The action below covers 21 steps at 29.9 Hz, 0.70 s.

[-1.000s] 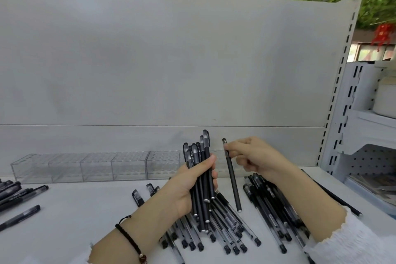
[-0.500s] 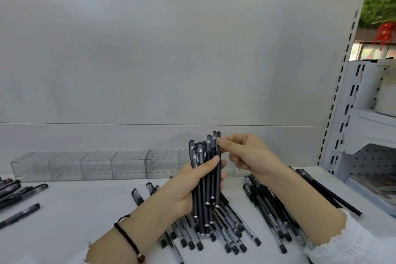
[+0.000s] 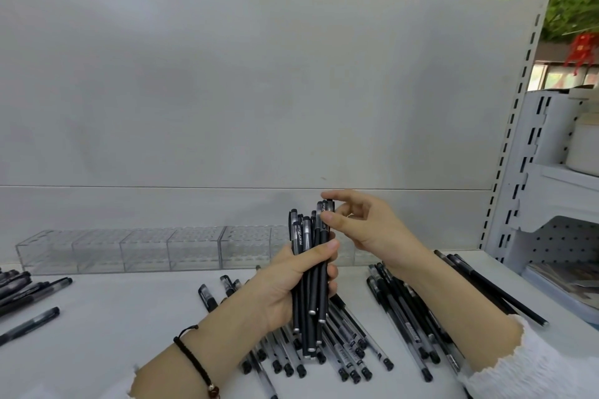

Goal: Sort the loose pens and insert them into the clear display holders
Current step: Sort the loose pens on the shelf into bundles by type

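While loose black capped pens (image 3: 346,356) lie beneath the upright bundle of black pens (image 3: 308,311), the left hand (image 3: 282,288) grips that bundle, the right hand (image 3: 366,230) pinches its top, and clear acrylic display holders (image 3: 146,249) stand in a row behind it.

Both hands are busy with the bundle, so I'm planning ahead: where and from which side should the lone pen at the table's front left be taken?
Pinch the lone pen mid-barrel from straight above, fingers across its width: it lies flat and slanted on the table, with bare surface on both long sides.
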### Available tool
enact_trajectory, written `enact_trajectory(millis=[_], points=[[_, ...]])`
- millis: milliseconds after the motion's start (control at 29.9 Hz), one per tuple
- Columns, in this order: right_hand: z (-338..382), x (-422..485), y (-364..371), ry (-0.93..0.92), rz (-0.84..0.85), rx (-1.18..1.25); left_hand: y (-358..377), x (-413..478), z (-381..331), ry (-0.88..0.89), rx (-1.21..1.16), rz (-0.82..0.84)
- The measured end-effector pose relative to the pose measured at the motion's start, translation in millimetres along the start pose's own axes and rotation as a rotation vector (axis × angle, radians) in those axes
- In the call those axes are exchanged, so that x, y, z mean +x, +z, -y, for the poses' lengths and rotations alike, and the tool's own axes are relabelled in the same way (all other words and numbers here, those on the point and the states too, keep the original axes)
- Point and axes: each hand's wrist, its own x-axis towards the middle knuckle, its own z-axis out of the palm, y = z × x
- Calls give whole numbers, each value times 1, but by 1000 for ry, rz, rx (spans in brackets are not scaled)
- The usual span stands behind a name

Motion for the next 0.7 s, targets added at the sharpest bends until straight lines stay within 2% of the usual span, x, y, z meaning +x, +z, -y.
enact_trajectory(millis=[301,367,468,568,635,701], points=[[-6,1,2,-10,33,-9,-6,3,0,-16,34,-43],[-10,2,2,-35,-37,-164,-7,4,-6,25,94,-73],[-19,2,1,-113,-130,-565,-11,4,-23,196,262,-224],[-18,-3,7,-164,-6,-895,-14,-1,-40,329,269,-352],[-13,-6,15,-194,69,-995,-12,-6,-48,377,270,-362],[-5,-8,25,-256,97,-1083,-13,-12,-56,404,401,-377]])
